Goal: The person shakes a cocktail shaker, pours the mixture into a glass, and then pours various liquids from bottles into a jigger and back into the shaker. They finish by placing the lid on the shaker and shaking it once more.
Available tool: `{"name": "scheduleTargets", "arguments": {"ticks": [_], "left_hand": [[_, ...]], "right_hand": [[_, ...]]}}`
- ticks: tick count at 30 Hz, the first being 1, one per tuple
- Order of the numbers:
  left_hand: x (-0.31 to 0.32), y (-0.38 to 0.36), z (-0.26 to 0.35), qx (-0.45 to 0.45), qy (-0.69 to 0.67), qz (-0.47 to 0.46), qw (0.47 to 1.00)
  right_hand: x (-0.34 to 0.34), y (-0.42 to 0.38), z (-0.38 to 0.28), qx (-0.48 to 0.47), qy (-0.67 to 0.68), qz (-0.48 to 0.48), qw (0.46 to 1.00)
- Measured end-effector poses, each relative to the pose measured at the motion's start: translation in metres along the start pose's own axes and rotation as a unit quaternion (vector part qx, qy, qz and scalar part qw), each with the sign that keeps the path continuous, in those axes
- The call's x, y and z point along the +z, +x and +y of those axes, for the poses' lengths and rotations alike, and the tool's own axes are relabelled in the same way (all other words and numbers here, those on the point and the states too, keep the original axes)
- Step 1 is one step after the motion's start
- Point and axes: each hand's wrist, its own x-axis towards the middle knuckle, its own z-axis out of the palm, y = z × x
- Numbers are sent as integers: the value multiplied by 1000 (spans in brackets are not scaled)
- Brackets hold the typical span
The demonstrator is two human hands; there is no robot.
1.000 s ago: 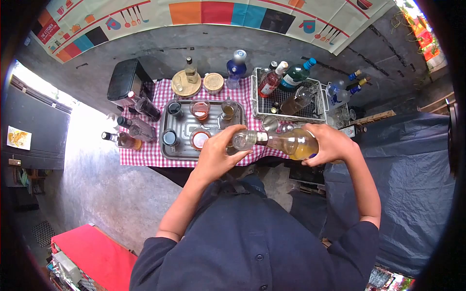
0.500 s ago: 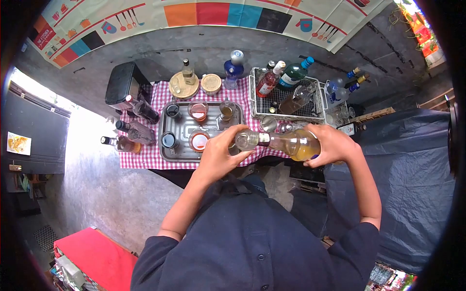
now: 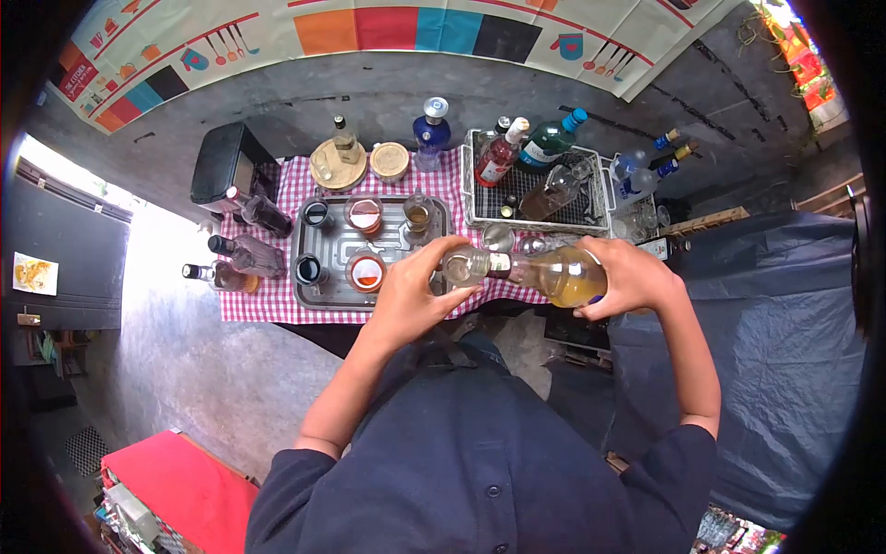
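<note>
My left hand (image 3: 406,294) is closed round a small clear glass (image 3: 464,267), which is held above the table's front edge. In my right hand (image 3: 635,277) is a rounded clear bottle (image 3: 568,276) with yellow liquid inside. The bottle lies nearly level, its neck pointing left and its mouth at the glass. Whether liquid is flowing cannot be made out. Left of the glass, a dark tray (image 3: 337,242) bears two glasses of dark liquid, two of reddish liquid, one being a red drink glass (image 3: 366,272), and an amber one (image 3: 417,219).
A white wire basket (image 3: 469,203) with several bottles stands at the back right. More bottles, including a purple-tinted bottle (image 3: 257,254), stand left of the tray. A black box-shaped appliance (image 3: 220,166) and a wooden board (image 3: 349,175) are at the back. The checked tablecloth (image 3: 268,309) covers the table.
The view has shifted slightly, so the table and its contents appear a little farther left. Both hands keep nearly the same pose, with the bottle still tilted at the glass.
</note>
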Motion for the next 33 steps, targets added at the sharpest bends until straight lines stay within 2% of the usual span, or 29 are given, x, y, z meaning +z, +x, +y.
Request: {"name": "scheduleTargets", "arguments": {"ticks": [7,12,19,25,27,33], "left_hand": [[18,14,21,-25,-22,5,999],[39,25,38,-42,-78,21,996],[81,38,47,-70,-146,3,987],[126,39,33,-142,-184,19,972],[141,37,19,-147,-144,16,979],[191,28,-31,-214,-126,67,966]], "right_hand": [[-9,-6,27,-43,25,15,999],[-10,-14,58,-30,66,23,997],[18,-28,124,-98,110,186,971],[48,-29,177,-41,264,291,919],[68,-24,200,-9,294,325,899],[102,-10,247,-15,286,355,890]]}}
